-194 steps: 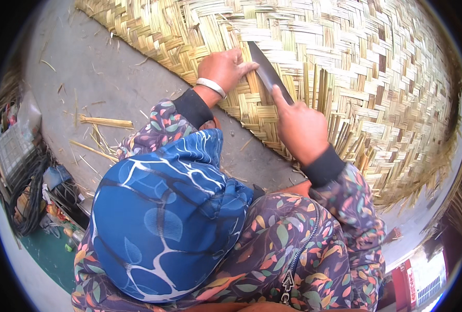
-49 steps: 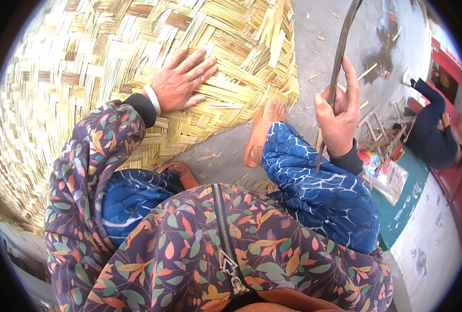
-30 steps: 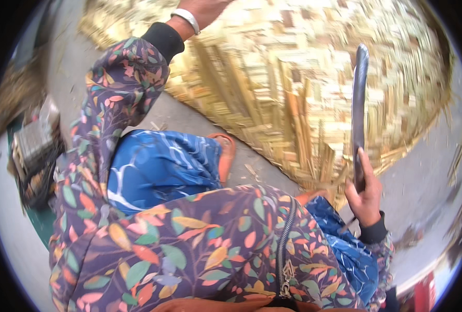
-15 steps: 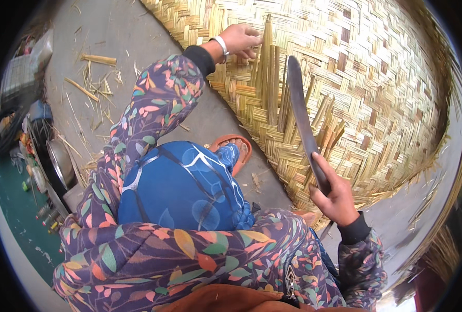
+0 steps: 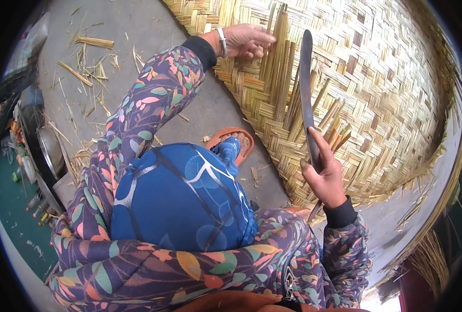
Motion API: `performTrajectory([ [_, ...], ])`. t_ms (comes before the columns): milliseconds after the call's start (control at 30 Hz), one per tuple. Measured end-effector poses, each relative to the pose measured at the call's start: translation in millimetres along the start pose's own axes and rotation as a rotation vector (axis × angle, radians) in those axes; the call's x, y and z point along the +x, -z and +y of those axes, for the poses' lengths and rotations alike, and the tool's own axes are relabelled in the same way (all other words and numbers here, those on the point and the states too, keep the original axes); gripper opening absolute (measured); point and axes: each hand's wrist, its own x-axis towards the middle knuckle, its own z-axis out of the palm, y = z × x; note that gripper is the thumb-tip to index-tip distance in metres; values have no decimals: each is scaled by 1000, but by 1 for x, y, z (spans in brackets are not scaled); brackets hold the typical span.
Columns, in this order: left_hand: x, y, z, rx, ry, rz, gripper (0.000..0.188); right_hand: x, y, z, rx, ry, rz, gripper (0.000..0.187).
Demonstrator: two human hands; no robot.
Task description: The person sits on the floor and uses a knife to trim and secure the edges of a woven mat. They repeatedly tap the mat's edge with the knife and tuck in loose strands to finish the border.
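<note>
A large woven mat (image 5: pixel 376 83) of pale, split plant strips lies before me. Along its near left part, a row of loose strip ends (image 5: pixel 280 67) stands up out of the weave. My left hand (image 5: pixel 246 41), with a white bangle on the wrist, is beside the tallest strips. Its index finger reaches to them and the other fingers are loosely bent; nothing shows in its grasp. In my right hand (image 5: pixel 325 174) is a long, dark, slightly curved knife (image 5: pixel 307 78), its blade pointing away from me over the mat, right of the upright strips. The palm covers part of the knife.
Cut strip scraps (image 5: pixel 93 42) litter the grey floor (image 5: pixel 137 21) at left. A metal bowl (image 5: pixel 50 151) and assorted household items stand at the far left, by a green surface (image 5: pixel 20 223). My sandalled foot (image 5: pixel 233 143) is near the mat's edge. A bundle of stalks (image 5: pixel 431 260) lies at lower right.
The knife and my right hand have shifted slightly away from me, and the blade is more upright in the picture. My left hand has moved a little right, its index finger now at the strips.
</note>
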Motion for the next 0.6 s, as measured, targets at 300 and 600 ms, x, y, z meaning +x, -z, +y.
performTrajectory([
  [300, -6, -21, -13, 281, -37, 350, 24, 19, -9, 8, -73, 156, 32, 65],
  [600, -4, -6, -26, 253, -1, 356, 16, 70, -23, -18, 127, -113, -125, 61],
])
